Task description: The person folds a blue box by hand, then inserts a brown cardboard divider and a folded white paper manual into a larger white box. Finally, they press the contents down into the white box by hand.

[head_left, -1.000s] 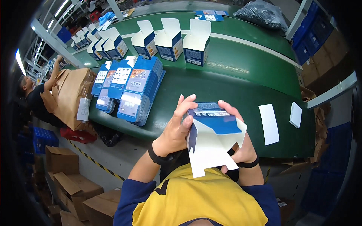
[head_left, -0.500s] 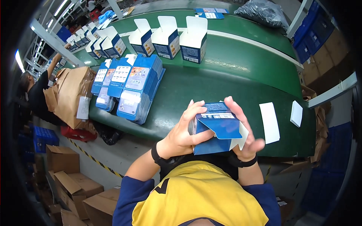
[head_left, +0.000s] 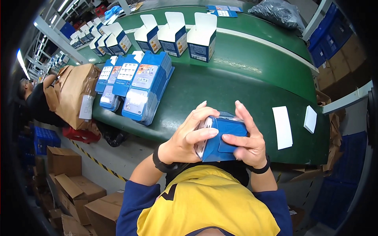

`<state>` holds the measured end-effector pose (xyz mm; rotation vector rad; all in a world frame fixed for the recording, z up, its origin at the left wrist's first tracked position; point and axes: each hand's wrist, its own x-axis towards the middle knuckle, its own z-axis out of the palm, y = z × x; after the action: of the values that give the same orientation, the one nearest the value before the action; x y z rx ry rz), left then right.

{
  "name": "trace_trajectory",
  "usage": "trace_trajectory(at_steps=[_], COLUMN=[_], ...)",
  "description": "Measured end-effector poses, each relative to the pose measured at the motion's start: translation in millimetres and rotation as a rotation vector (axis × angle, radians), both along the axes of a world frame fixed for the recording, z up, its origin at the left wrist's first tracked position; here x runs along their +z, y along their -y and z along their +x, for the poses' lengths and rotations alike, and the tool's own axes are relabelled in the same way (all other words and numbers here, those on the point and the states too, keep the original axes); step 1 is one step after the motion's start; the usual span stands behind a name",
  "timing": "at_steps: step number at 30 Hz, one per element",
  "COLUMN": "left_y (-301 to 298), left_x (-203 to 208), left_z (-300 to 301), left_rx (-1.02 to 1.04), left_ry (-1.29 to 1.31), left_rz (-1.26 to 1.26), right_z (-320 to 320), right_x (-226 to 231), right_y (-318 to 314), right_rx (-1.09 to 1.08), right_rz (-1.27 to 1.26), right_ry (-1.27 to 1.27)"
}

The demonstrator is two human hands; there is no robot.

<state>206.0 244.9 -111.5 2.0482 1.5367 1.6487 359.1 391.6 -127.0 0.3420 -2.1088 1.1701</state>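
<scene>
A small blue carton (head_left: 228,128) is held up in front of me over the near edge of the green table, one end facing me. My left hand (head_left: 189,135) grips it from the left, thumb on the blue end and fingers along the far side. With bent fingers, my right hand (head_left: 252,143) presses the folded blue end flap, while another finger reaches up along the carton's right side. The end is covered by blue card; the carton's inside is hidden. To the left lie stacks of flat blue cartons (head_left: 143,80).
Several erected cartons with raised white lids stand on the green conveyor (head_left: 236,59) at the back. White paper slips (head_left: 282,128) and a small white stack (head_left: 310,119) lie at right. A brown paper sack (head_left: 75,94) and a person (head_left: 37,94) are at left, with cardboard boxes (head_left: 65,161) below.
The loose blue flap and white inner tabs at the carton's end have been folded in. My right fingers have moved from the carton's right side onto that end.
</scene>
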Motion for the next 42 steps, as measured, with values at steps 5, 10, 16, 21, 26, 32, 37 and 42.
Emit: trace_trajectory(at_steps=[5, 10, 16, 21, 26, 32, 37, 42], left_y=[7.7, 8.2, 11.7, 13.0, -2.6, -6.5, -1.5, 1.4], left_x=[0.3, 3.8, 4.1, 5.9, -16.0, -18.9, -6.0, -0.6], left_z=[1.3, 3.7, 2.8, 0.5, 17.2, 8.4, -4.4, -37.5], left_rx=[-0.013, 0.014, 0.002, -0.047, 0.205, 0.168, 0.096, 0.128], left_ry=[-0.034, -0.043, 0.000, -0.067, -0.168, -0.181, -0.057, -0.719], left_rz=[-0.070, -0.102, -0.114, -0.093, -0.063, -0.098, -0.070, 0.293], right_z=[-4.6, -10.7, -12.3, -10.8, -25.7, -19.0, -24.6, -36.1], right_x=[5.6, 11.4, 19.7, -6.1, 8.8, 15.4, 11.2, 13.0], right_y=[15.3, 13.3, 17.0, 13.3, 47.9, 38.0, 3.4, -31.4], right_rx=[-0.225, -0.211, -0.253, -0.094, -0.127, -0.196, 0.041, 0.506], right_rz=[-0.218, -0.144, -0.088, -0.295, -1.073, -0.765, -0.661, -1.255], right_ry=[0.181, 0.244, 0.299, 0.233, -0.014, 0.095, 0.133, 0.674])
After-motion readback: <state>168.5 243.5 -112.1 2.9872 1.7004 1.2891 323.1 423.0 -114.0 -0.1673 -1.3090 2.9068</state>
